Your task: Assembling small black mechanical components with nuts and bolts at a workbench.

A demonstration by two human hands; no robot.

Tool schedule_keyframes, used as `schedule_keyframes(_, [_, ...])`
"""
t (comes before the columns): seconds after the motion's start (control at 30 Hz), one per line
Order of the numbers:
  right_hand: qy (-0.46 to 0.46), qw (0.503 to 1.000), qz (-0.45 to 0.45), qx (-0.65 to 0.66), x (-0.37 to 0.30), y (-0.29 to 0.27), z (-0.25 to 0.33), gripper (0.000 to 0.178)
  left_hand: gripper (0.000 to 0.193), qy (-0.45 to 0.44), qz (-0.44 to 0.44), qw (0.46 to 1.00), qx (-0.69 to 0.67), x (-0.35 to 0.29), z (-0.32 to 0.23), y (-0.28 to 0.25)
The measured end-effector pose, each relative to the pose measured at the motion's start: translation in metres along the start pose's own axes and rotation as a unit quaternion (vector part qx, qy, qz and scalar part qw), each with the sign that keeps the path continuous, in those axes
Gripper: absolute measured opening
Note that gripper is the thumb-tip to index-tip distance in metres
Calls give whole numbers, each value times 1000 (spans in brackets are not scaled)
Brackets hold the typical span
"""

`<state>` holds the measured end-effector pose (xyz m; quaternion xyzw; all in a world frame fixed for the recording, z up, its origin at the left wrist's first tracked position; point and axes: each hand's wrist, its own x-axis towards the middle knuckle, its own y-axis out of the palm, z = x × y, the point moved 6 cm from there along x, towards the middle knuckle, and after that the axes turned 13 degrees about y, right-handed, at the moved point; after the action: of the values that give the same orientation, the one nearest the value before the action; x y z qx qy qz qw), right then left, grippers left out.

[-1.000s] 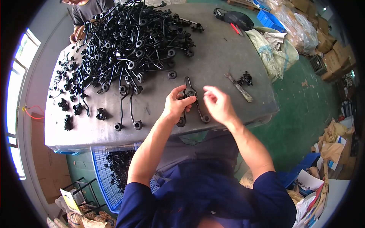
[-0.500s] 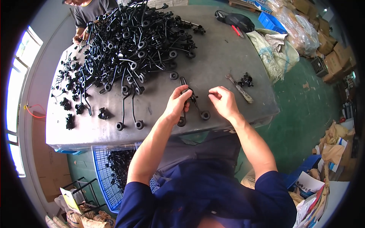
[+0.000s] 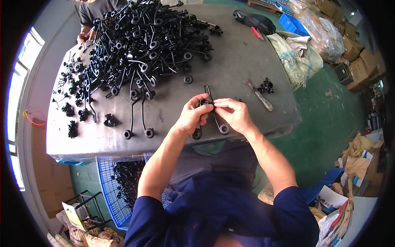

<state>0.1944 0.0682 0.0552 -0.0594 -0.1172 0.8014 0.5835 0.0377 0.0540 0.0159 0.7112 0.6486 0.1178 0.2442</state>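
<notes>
My left hand [image 3: 191, 116] and my right hand [image 3: 234, 115] meet over the grey metal table [image 3: 238, 66], both gripping a black bent metal rod part [image 3: 221, 127] with ring ends. A small black round piece [image 3: 204, 102] sits between my fingertips at the part's middle. The rod's loop sticks up beyond my fingers and its two ring ends hang toward the table's near edge. Two similar ring-ended rods [image 3: 138, 119] lie just left of my left hand.
A big heap of black rod parts [image 3: 144, 41] covers the table's far left. Small black clips [image 3: 74, 111] lie at the left edge. A hand tool [image 3: 259, 94] and small black pieces [image 3: 266, 85] lie to the right. Another person [image 3: 92, 12] stands at the far end. A blue crate [image 3: 119, 185] of parts sits below.
My hands have drawn closer together on the rod part. My right fingers now pinch at its middle beside my left fingers. The view has shifted slightly.
</notes>
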Motion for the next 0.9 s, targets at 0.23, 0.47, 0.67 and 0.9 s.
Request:
schedule_keyframes(0.23, [26, 998, 55, -10, 10, 6, 9, 13, 48, -19, 17, 995, -96, -1, 9, -6])
schedule_keyframes(0.47, [49, 963, -70, -256, 19, -45, 7, 31, 49, -21, 27, 981, -191, -3, 12, -11])
schedule_keyframes(0.67, [55, 944, -68, -319, 13, -54, -24, 10, 46, -11, 22, 990, -136, -3, 10, -2])
schedule_keyframes(0.9, [34, 955, -67, -286, 17, -55, -28, 21, 46, -5, 1, 996, -92, 0, 5, -2])
